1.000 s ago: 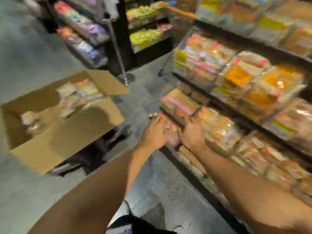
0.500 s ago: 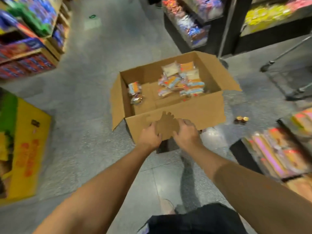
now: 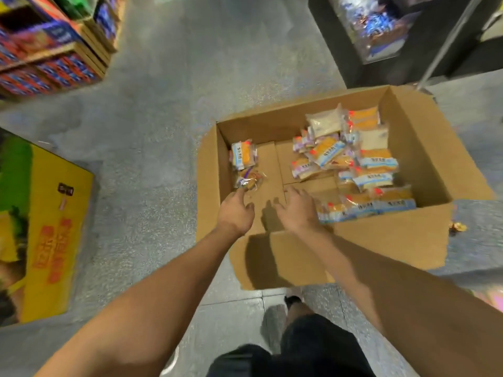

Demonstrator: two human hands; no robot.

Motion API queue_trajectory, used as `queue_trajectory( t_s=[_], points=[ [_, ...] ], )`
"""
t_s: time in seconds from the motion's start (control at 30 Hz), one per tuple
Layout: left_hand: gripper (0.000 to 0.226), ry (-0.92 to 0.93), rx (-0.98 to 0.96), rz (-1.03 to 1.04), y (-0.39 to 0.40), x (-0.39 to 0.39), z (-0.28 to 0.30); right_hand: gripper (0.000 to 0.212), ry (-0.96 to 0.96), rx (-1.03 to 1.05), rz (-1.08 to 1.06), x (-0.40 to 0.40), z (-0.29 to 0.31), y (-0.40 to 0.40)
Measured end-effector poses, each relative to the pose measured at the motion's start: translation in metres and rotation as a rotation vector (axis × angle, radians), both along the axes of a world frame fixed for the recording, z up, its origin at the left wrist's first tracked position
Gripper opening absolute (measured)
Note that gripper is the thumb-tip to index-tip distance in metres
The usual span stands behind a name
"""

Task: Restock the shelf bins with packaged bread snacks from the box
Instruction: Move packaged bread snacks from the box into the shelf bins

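Observation:
An open cardboard box (image 3: 424, 148) stands on the grey floor in front of me. A pile of packaged bread snacks (image 3: 353, 164) fills its right half. Two packets lie apart at its left wall: an orange one (image 3: 243, 155) and a clear-wrapped one (image 3: 249, 181) below it. My left hand (image 3: 236, 213) reaches into the box, its forefinger at the clear-wrapped packet, holding nothing. My right hand (image 3: 298, 209) hovers with fingers spread over the bare box bottom, just left of the nearest packets (image 3: 364, 206). The shelf bins are out of view.
A yellow carton (image 3: 46, 229) lies on the floor at the left. Stacked goods on wooden pallets (image 3: 62, 50) stand at the upper left, a dark display rack (image 3: 381, 31) at the upper right. Two small items (image 3: 458, 227) lie on the floor right of the box.
My view swung from the bread shelf to the box. Both hands left the shelf, moved over the box's near wall and now reach inside it.

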State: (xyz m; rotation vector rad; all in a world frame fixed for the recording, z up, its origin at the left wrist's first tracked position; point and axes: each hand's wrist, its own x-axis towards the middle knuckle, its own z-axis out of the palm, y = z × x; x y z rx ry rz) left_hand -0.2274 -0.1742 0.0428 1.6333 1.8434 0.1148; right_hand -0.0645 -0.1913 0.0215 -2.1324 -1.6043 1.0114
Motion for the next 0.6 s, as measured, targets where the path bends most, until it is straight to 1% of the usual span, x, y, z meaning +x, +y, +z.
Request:
queue_trajectory(
  t_s=[0.13, 0.23, 0.33, 0.43, 0.5, 0.6],
  points=[
    [0.047, -0.067, -0.077, 0.111, 0.069, -0.011, -0.045, 0.050, 0.027, -0.116, 0.033, -0.011, -0.037, 0.063],
    [0.045, -0.074, -0.106, 0.133, 0.113, -0.017, -0.077, 0.054, 0.035, -0.180, 0.039, -0.019, -0.071, 0.106],
    [0.055, -0.049, -0.139, 0.154, 0.152, -0.023, -0.111, 0.053, 0.074, -0.229, 0.003, -0.031, -0.110, 0.144],
    [0.062, -0.073, -0.199, 0.201, 0.184, -0.029, -0.146, 0.055, 0.135, -0.310, -0.074, -0.046, -0.148, 0.174],
    [0.065, -0.094, -0.221, 0.213, 0.204, -0.031, -0.165, 0.060, 0.146, -0.336, -0.103, -0.054, -0.175, 0.190],
    [0.066, -0.124, -0.208, 0.219, 0.228, -0.034, -0.197, 0.073, 0.085, -0.343, -0.091, -0.064, -0.211, 0.206]
  ],
)
